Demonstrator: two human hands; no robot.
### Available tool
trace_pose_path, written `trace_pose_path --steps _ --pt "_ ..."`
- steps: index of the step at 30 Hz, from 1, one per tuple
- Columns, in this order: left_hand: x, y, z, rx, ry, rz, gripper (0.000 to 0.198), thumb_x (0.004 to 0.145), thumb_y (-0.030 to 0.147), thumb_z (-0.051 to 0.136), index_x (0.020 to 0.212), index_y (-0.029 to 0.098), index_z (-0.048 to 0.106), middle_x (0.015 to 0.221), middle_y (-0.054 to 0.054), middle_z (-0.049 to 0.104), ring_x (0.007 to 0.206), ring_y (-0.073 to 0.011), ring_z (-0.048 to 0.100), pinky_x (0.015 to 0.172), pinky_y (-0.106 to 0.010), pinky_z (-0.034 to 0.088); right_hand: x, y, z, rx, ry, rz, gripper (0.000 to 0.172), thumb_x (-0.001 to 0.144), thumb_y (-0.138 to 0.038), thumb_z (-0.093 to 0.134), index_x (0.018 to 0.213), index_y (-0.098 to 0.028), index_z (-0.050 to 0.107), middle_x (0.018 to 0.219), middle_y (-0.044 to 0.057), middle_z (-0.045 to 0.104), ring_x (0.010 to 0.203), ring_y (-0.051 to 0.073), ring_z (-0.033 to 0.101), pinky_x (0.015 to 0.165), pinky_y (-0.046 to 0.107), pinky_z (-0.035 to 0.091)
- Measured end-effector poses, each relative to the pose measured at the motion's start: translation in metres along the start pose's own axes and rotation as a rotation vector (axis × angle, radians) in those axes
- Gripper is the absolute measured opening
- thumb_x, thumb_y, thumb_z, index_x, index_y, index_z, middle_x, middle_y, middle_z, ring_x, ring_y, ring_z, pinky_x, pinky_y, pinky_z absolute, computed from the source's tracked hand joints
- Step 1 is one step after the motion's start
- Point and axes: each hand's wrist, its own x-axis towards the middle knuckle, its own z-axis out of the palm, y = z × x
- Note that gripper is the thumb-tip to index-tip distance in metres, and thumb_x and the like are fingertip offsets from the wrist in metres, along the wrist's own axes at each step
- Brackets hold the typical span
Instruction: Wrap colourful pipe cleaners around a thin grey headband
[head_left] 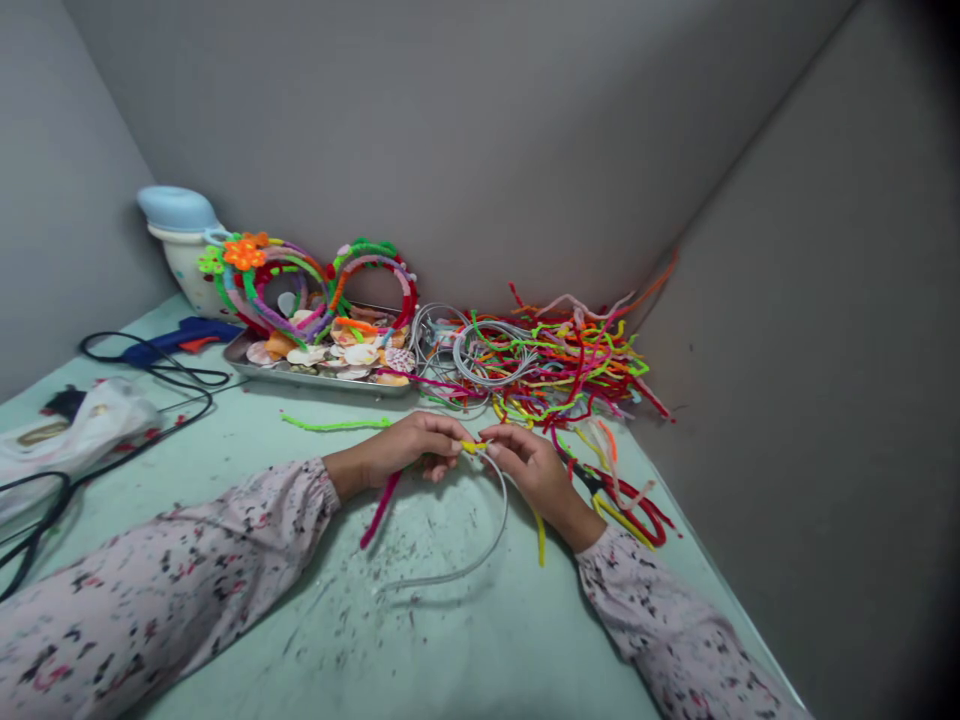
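My left hand (420, 443) is closed, pinching a wire headband (491, 540) where yellow pipe cleaner (473, 447) wraps round it. My right hand (529, 465) meets it from the other side, thumb and finger closed at the same yellow wrap. The bare grey wire curves down from my fingers, and its free end points left above the table. A magenta pipe cleaner (380, 512) sticks out below my left hand. Under my right wrist a yellow strand (540, 538) hangs down; whether it joins the wrap is hidden by the hand.
A metal tray (322, 380) of shells bears finished colourful headbands (292, 290). Behind my right hand lie grey wire hoops (491, 355) and a heap of pipe cleaners (577, 360). Red-handled scissors (637, 515) lie right. A blue glue gun (176, 340), its cord and a plastic bag (82, 440) are left.
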Motion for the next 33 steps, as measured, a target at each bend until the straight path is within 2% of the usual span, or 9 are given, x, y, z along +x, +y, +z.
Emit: trace_pose_path --steps 4,11,15,19,24,27,30,33 --pt "-0.002 0.002 0.002 0.044 -0.021 0.020 0.020 0.074 0.022 0.060 0.091 0.013 0.065 0.054 0.003 0.051 0.044 -0.0063 0.041 0.043 -0.018 0.027 0.001 -0.004 -0.003 0.122 0.040 0.071 0.018 0.078 -0.031 0.063 0.092 -0.019 0.065 0.067 -0.001 0.063 0.059 0.012 0.057 0.058 0.026 0.049" --pt "-0.002 0.005 0.005 0.170 0.038 -0.008 0.026 0.075 0.036 0.062 0.088 0.014 0.066 0.048 0.006 0.040 0.040 -0.0057 0.029 0.039 -0.019 0.017 0.004 -0.001 -0.008 0.309 0.050 0.118 0.023 0.078 -0.035 0.064 0.094 -0.018 0.065 0.071 0.002 0.067 0.058 0.012 0.058 0.058 0.026 0.048" --pt "-0.001 0.004 0.005 0.114 0.063 0.005 0.024 0.076 0.035 0.061 0.087 0.013 0.065 0.050 0.006 0.039 0.039 -0.0048 0.027 0.037 -0.019 0.018 0.006 -0.001 -0.011 0.532 0.057 0.151 0.030 0.083 -0.043 0.053 0.093 -0.017 0.065 0.071 0.006 0.069 0.053 0.014 0.059 0.054 0.027 0.049" --pt "-0.001 0.003 0.003 -0.026 0.136 0.039 0.023 0.076 0.033 0.062 0.087 0.012 0.061 0.054 0.006 0.041 0.039 -0.0030 0.030 0.037 -0.016 0.019 0.010 0.003 -0.016 0.657 0.096 0.184 0.030 0.086 -0.042 0.047 0.100 -0.020 0.063 0.071 0.004 0.068 0.053 0.014 0.058 0.053 0.026 0.049" --pt "0.000 0.002 0.001 -0.198 0.207 0.125 0.020 0.077 0.030 0.063 0.076 0.014 0.053 0.060 0.005 0.044 0.039 -0.0011 0.032 0.036 -0.015 0.018 0.012 0.009 -0.018 0.677 0.196 0.206 0.025 0.085 -0.037 0.051 0.097 -0.019 0.063 0.071 0.003 0.066 0.055 0.014 0.058 0.052 0.025 0.049" --pt "0.002 0.000 0.002 -0.223 0.275 0.167 0.019 0.075 0.029 0.064 0.085 0.014 0.057 0.059 0.006 0.044 0.038 -0.0012 0.032 0.036 -0.014 0.018 0.012 0.008 -0.014 0.635 0.137 0.202 0.024 0.081 -0.032 0.057 0.100 -0.018 0.064 0.072 0.002 0.065 0.055 0.012 0.056 0.052 0.023 0.048" --pt "0.002 -0.001 0.005 -0.133 0.366 0.204 0.025 0.075 0.032 0.065 0.092 0.014 0.060 0.057 0.006 0.045 0.038 -0.0020 0.034 0.036 -0.015 0.018 0.010 0.004 -0.011 0.573 0.065 0.170 0.028 0.084 -0.039 0.055 0.100 -0.018 0.065 0.076 0.004 0.065 0.061 0.013 0.059 0.058 0.025 0.050" --pt "0.001 -0.002 0.010 -0.016 0.383 0.216 0.027 0.076 0.036 0.063 0.092 0.015 0.061 0.055 0.006 0.045 0.038 -0.0031 0.035 0.037 -0.016 0.019 0.009 0.003 -0.008 0.515 -0.005 0.146 0.031 0.085 -0.042 0.055 0.100 -0.018 0.065 0.079 0.004 0.066 0.066 0.013 0.060 0.063 0.026 0.050"
